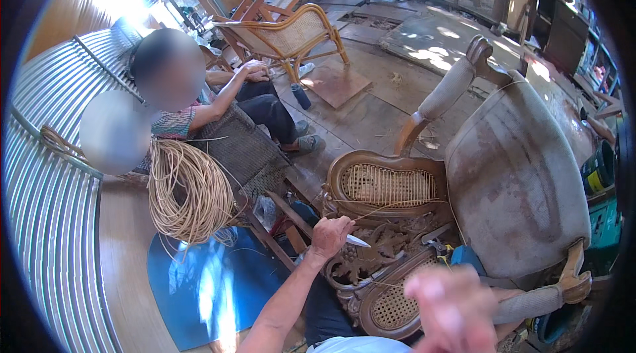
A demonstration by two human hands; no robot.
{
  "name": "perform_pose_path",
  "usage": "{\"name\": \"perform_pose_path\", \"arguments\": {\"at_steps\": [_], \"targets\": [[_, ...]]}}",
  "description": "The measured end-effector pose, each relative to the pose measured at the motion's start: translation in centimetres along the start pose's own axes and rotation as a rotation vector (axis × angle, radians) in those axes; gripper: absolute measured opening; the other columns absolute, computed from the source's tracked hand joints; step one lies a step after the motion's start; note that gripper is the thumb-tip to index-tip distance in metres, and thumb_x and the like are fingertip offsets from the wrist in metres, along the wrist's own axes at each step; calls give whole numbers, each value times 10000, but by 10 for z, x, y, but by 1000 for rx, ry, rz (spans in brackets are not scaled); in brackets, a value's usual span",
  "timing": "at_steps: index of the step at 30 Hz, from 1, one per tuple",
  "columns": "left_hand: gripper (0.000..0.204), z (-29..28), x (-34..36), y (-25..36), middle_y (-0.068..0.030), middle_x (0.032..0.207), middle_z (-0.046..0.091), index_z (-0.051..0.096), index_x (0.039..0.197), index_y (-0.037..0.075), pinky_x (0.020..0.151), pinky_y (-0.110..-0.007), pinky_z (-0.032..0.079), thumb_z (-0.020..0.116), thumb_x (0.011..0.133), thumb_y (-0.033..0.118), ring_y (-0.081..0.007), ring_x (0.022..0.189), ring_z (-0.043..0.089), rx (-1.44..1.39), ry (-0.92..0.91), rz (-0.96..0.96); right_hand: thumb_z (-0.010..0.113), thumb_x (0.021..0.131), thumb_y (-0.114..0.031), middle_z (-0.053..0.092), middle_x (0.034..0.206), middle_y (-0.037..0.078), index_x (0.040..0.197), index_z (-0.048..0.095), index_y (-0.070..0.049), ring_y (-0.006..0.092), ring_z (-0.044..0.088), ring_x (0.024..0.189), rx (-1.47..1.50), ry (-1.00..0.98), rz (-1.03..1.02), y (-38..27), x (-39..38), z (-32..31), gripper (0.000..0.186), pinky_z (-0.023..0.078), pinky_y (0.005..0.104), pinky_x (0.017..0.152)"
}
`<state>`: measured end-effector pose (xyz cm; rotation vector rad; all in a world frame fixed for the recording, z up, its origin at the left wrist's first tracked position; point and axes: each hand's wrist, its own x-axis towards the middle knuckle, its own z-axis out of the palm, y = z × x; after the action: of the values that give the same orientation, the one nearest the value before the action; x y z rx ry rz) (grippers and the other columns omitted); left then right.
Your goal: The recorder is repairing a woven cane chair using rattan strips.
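My left hand is closed around a knife, whose pale pointed blade sticks out to the right. A thin rattan strand runs from beside that hand toward the right, over the carved wooden chair frame. The far oval panel of this frame has a partly open cane weave, and the near cane panel shows a finer mesh. My right hand is raised close to the camera, in front of the near panel. Motion smears its fingers, so its grip cannot be made out.
An upholstered grey chair back stands at the right with padded arms. On the left hangs a big rattan coil, above a blue board. A seated person is behind the coil. Farther back stands a rattan armchair.
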<state>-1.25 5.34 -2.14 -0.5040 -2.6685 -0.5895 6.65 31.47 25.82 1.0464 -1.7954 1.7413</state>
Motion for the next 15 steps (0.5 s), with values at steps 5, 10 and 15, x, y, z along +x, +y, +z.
{"name": "perform_pose_path", "arguments": {"at_steps": [5, 10, 15], "targets": [[201, -5, -7, 0, -75, 640, 585, 585, 819, 117, 610, -401, 451, 637, 948, 262, -276, 610, 613, 37, 26, -34, 553, 971, -271, 586, 1213, 109, 1267, 649, -127, 341, 485, 1177, 583, 114, -10, -26, -17, 14, 343, 413, 498, 984], [195, 0, 2, 6, -76, 647, 592, 594, 821, 118, 616, -397, 450, 638, 946, 261, -276, 617, 615, 25, 41, -12, 573, 973, -320, 572, 1223, 92, 1294, 672, -163, 358, 401, 1289, 672, 119, -65, -25, -32, 2, 370, 393, 528, 1042], [195, -11, 5, 5, -62, 649, 609, 603, 808, 119, 616, -393, 448, 645, 938, 258, -260, 636, 634, -12, -2, -10, 666, 915, -260, 547, 1296, 165, 1208, 616, -75, 317, 530, 1197, -217, 205, -152, 57, -38, -17, 350, 452, 494, 996]]}}
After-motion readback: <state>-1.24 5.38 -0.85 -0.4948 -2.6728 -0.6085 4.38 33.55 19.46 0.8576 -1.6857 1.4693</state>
